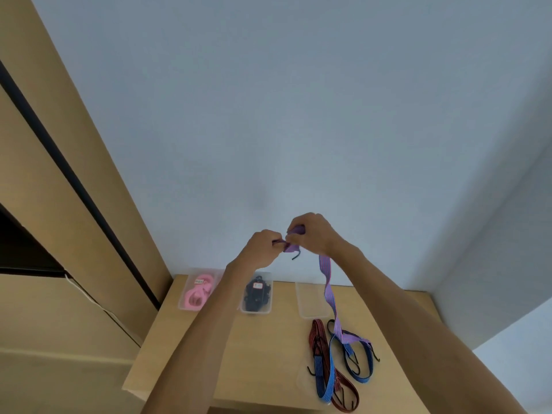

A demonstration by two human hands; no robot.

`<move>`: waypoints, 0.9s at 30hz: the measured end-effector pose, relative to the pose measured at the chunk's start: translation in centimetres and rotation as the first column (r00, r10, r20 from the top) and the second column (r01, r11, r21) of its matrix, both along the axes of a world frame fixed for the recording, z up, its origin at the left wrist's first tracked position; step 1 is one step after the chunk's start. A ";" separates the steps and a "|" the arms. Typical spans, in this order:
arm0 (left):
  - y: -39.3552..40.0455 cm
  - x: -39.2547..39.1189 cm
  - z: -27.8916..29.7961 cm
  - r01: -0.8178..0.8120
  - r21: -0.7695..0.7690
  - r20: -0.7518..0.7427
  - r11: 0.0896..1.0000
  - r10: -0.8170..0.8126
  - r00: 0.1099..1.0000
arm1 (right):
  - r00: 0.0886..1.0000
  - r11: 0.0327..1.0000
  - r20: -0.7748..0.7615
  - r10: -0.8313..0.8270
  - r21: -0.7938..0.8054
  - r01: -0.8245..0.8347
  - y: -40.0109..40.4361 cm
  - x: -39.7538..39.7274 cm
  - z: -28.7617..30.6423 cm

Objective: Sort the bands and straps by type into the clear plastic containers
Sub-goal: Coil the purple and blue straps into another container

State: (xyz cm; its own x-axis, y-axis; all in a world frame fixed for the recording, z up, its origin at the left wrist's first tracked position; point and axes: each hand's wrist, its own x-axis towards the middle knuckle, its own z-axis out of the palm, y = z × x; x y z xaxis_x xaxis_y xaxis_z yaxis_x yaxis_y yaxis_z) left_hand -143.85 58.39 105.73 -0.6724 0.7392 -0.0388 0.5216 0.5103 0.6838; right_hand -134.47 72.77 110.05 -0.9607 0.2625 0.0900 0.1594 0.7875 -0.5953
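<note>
Holding a purple strap [328, 289] up in front of the pale wall [298, 100], both hands work at its top end: the left hand [264, 245] pinches a bit of the strap between curled fingers, and the right hand [313, 233] is curled round a folded or rolled part of it just beside the left. A small black hook [295, 256] dangles under the hands. From the right hand the strap hangs down, twisting once, to the wooden table [254, 354], where its lower end lies among a loose heap near the right front of the tabletop. In that heap a blue strap [363, 369] forms a loop on the right, another blue length [324, 380] runs toward the front edge, and a dark red strap [343, 389] crosses under them; black hooks stick out at several ends. Along the back of the table, against the wall, stand three clear plastic containers in a row. The left container [182, 303] holds pink bands [198, 292] with a small label, the middle container [270, 309] holds black straps [256, 295] with a label too, and the right container [301, 306] shows nothing inside that can be made out. To the left of the table stands tan wooden cabinetry [74, 234] with a dark vertical gap.
</note>
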 end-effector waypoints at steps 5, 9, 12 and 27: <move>-1.4 1.2 1.8 0.152 0.325 0.417 0.933 -0.286 0.863 | 0.984 0.912 -0.177 0.012 -0.402 -0.083 1.3 -0.4 1.0; -2.3 1.6 3.0 0.122 0.485 0.501 0.866 -0.390 0.773 | 0.994 0.631 -0.077 -0.076 -0.776 -0.012 1.0 -0.1 -0.5; -2.4 1.6 3.1 0.080 0.560 0.505 0.825 -0.416 0.756 | 0.998 0.515 -0.066 -0.006 -0.856 -0.054 -0.4 -0.4 -1.6; -0.1 -0.8 1.0 -0.357 0.243 -0.059 0.902 0.381 0.923 | 0.989 0.894 0.135 0.062 -0.448 0.005 -0.6 -1.1 -0.8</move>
State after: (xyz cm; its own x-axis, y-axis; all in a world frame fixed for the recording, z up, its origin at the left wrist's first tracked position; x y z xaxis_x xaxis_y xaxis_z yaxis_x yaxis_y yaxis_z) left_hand -144.63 58.27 106.76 -0.8899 0.4184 0.1817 0.3988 0.5203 0.7551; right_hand -135.57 72.15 109.26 -0.9622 0.2146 -0.1675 0.2496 0.4497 -0.8576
